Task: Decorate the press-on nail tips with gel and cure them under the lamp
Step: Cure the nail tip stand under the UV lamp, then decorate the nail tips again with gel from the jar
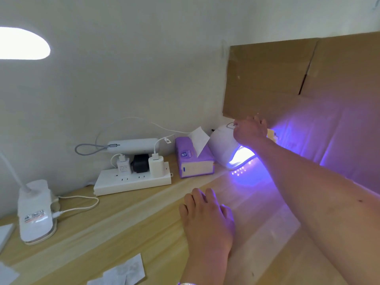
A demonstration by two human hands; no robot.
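Lamp [222, 145]: set at the back of the table [123, 233], just beside a tissue pack [193, 161], lit violet inside.
Right hand [249, 130]: laid on the lamp's top, fingers bent down, blurred; whether anything is pinched cannot be told.
Left hand [207, 214]: laid flat on the table, fingers straight, nothing held.

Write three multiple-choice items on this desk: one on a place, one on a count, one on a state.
1. The purple rectangular tissue pack stands:
A) between the white plastic power strip and the white domed curing lamp
B) on top of the lamp
C) at the table's near edge

2. Adapters plugged into the strip:
A) one
B) three
C) five

3. The curing lamp is:
A) dark
B) glowing violet
C) tipped over

Key:
1 A: the strip lies to its left and the lamp to its right.
2 B: two white ones flank a black one.
3 B: violet light spills from its opening onto the wooden table.
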